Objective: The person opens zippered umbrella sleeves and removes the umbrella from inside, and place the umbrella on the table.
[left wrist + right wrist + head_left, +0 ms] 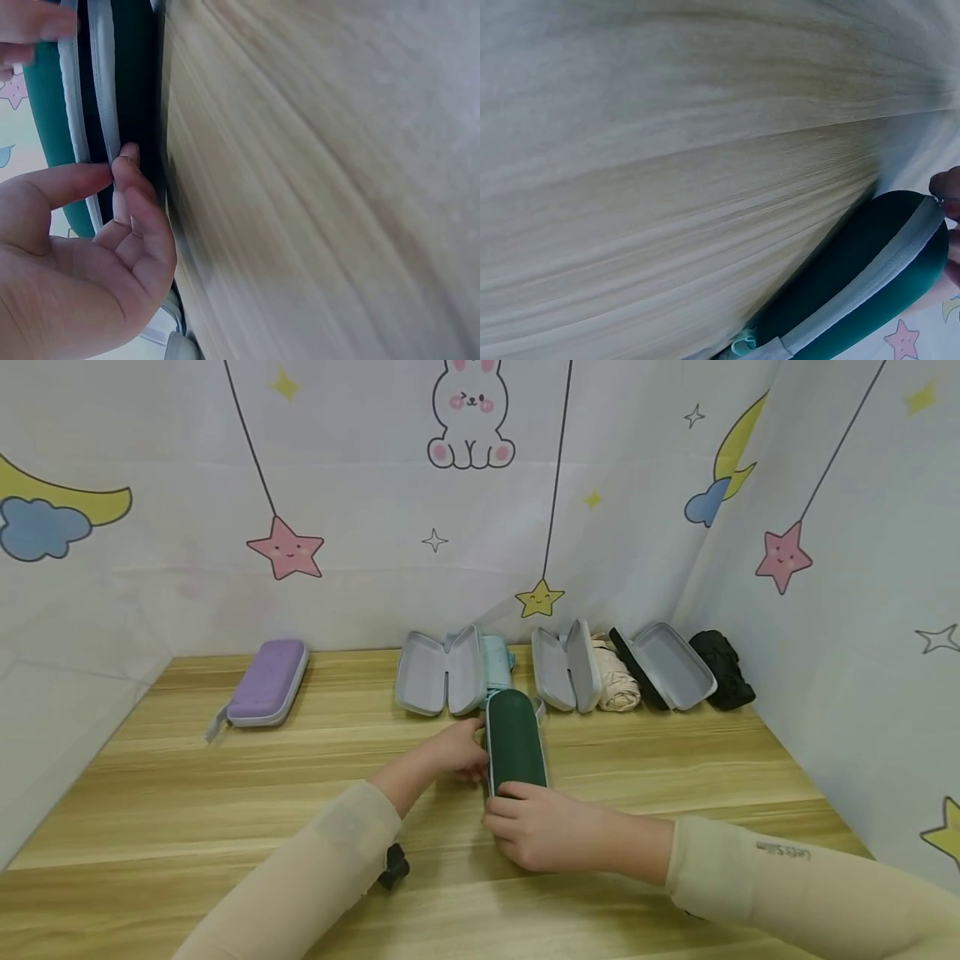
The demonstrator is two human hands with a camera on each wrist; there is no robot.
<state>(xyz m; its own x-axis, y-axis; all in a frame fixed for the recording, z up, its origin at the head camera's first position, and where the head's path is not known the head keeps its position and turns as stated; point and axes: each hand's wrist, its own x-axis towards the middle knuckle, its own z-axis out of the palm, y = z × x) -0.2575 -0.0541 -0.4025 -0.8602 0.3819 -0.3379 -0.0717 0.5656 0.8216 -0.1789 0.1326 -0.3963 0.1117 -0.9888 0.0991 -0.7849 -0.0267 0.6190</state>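
A dark green zip case [516,739] lies lengthwise on the table between my hands, its light grey zip running round the side. My left hand [459,750] is at its left side, where the zip gapes in the left wrist view. There the thumb [82,184] and curled fingers pinch the grey zip edge [105,90]. At the near end my right hand [543,827] curls over the case. In the right wrist view its fingertips [946,184] pinch the zipper pull at the end of the zip; this side of the zip [877,262] is closed.
A purple case [266,685] lies closed at back left. Along the back stand three open grey-lined cases [423,677], [557,672], [671,668]. Between and beside them are a light blue bundle [495,662], a beige bundle [617,681] and a black bundle [722,670].
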